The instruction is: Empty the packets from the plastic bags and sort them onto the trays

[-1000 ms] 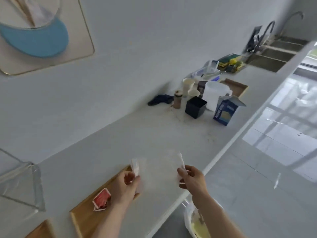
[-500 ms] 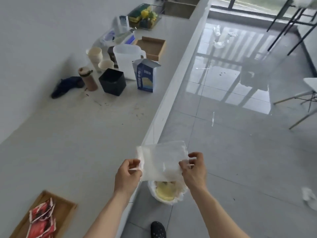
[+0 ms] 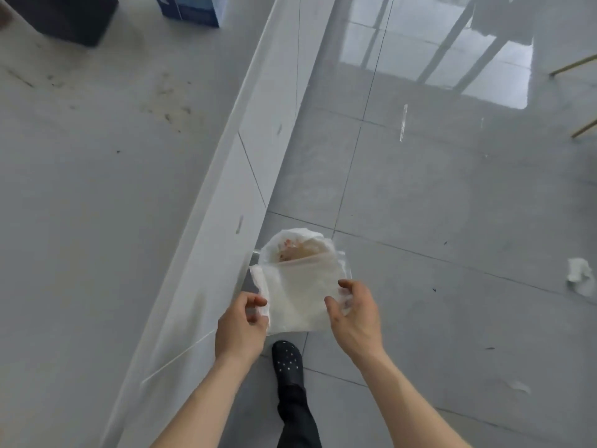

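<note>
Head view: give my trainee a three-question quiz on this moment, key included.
1. True or false: the plastic bag lies flat on the counter.
2. What sits on the floor directly below the bag? A) a wooden tray B) a lined bin C) a chair
3. Which hand pinches the bag's edge nearer the counter?

Key: 1. False, it is held over the floor. 2. B. 3. The left hand; the right hand is loosely curled at the other edge.
</note>
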### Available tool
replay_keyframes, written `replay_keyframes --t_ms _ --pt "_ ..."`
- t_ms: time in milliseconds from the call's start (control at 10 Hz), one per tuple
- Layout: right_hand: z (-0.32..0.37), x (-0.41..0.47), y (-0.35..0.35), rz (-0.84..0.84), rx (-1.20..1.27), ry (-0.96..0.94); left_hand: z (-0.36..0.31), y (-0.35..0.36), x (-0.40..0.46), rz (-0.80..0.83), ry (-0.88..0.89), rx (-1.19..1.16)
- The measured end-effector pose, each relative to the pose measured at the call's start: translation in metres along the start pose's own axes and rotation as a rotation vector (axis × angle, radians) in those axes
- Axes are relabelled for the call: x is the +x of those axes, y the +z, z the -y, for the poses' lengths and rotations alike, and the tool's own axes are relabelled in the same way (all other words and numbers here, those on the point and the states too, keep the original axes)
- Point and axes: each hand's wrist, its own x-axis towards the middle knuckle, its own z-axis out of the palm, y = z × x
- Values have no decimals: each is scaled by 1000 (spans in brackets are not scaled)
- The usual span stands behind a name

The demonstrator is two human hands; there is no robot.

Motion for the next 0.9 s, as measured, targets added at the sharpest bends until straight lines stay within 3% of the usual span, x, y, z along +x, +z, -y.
replay_keyframes --t_ms 300,500,700,900 --pt "-73 83 72 104 -258 -78 58 77 101 54 7 158" --pt "-98 126 105 82 -413 -152 88 111 147 123 -11 175" --pt "-109 134 113 116 -672 -174 104 118 156 223 15 261" --pt "-99 110 91 165 -799 -243 84 93 120 137 104 442"
